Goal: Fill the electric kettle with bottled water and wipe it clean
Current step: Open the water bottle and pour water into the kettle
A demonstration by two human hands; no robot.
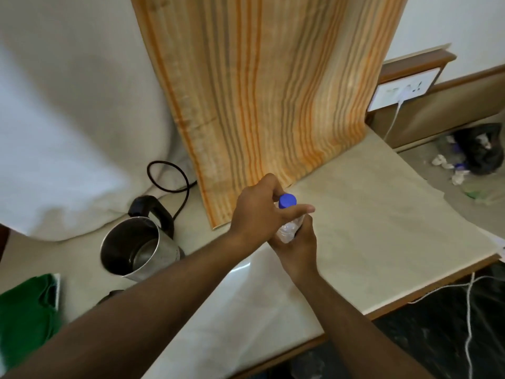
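A clear plastic water bottle (pixel 289 228) with a blue cap (pixel 287 201) stands upright over the pale counter. My right hand (pixel 299 248) is wrapped around its body from below. My left hand (pixel 258 212) reaches over the top, with fingers around the blue cap. To the left stands the steel electric kettle (pixel 139 248) with a black handle, its lid open and the inside showing. A green cloth (pixel 26 313) lies at the left edge of the counter.
An orange striped curtain (pixel 262 91) hangs behind the bottle. A black cord (pixel 175 184) loops behind the kettle. The kettle's dark base (pixel 110 295) peeks out by my left arm. A wall socket with a white plug (pixel 404 90) and a black rubbish bag (pixel 481 149) are at right.
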